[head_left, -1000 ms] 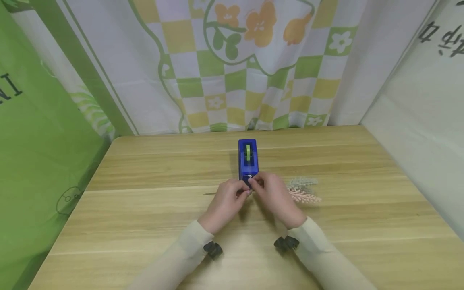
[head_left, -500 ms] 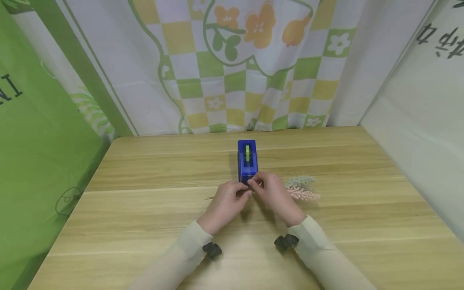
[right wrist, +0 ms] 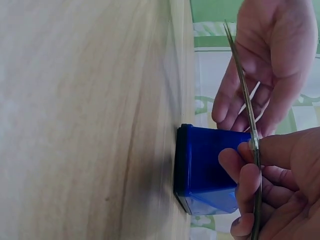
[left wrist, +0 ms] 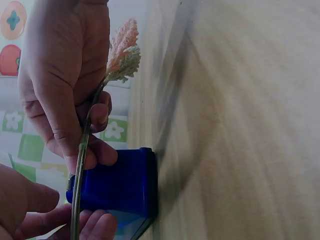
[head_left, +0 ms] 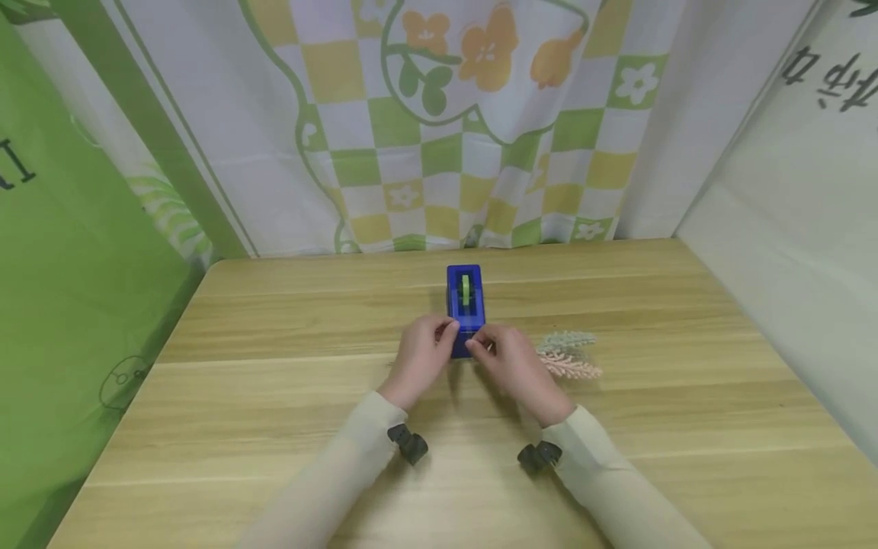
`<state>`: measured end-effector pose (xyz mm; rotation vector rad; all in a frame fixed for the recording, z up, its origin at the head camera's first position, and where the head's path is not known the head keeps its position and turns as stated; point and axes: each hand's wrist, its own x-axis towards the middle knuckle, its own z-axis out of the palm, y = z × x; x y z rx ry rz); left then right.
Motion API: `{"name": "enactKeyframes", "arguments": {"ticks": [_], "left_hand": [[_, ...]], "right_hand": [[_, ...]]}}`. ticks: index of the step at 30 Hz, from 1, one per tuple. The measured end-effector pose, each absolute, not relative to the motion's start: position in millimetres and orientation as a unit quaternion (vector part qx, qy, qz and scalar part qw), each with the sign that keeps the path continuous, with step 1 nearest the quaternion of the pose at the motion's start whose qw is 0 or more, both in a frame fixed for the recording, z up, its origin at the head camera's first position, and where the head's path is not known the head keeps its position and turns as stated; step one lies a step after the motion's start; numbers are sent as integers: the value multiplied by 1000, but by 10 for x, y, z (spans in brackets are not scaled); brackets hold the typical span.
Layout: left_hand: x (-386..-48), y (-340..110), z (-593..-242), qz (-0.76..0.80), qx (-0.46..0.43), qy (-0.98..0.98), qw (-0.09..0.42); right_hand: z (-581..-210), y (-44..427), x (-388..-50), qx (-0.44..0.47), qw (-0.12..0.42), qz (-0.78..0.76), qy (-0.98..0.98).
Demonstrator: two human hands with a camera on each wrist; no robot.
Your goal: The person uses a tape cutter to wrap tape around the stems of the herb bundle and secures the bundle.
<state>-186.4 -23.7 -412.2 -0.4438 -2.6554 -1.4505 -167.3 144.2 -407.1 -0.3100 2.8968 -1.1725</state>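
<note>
My right hand (head_left: 517,370) pinches the thin stems (right wrist: 255,175) of two artificial sprigs. One is a pink sprig (head_left: 569,365), the other a pale green sprig (head_left: 565,341); both heads extend to the right of that hand. A shiny clear band, apparently tape, lies around the stems (left wrist: 82,150) by the right fingertips. Directly behind stands a blue tape dispenser (head_left: 466,314) holding a yellow-green roll (head_left: 466,290). My left hand (head_left: 420,358) is at the dispenser's front left, its fingers loosely bent and the thumb slightly apart. I see nothing held in it.
The wooden table (head_left: 274,396) spreads around the hands. A patterned curtain (head_left: 446,152) hangs behind its far edge. Green fabric (head_left: 82,267) stands along the left side, and a white wall panel (head_left: 796,229) along the right.
My left hand has come away from the stems and moved up and left, to the dispenser's front left side. My right hand stays on the stems, nearly still.
</note>
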Motion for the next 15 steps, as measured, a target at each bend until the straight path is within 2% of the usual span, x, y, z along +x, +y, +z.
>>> {"name": "enactKeyframes", "arguments": {"ticks": [9, 15], "left_hand": [[-1970, -213, -4084, -460, -142, -876, 7], [-1994, -206, -4073, -451, -148, -880, 13]], "right_hand": [[-4075, 1443, -1675, -107, -3, -370, 923], [-4080, 1436, -1680, -115, -17, -355, 928]]}}
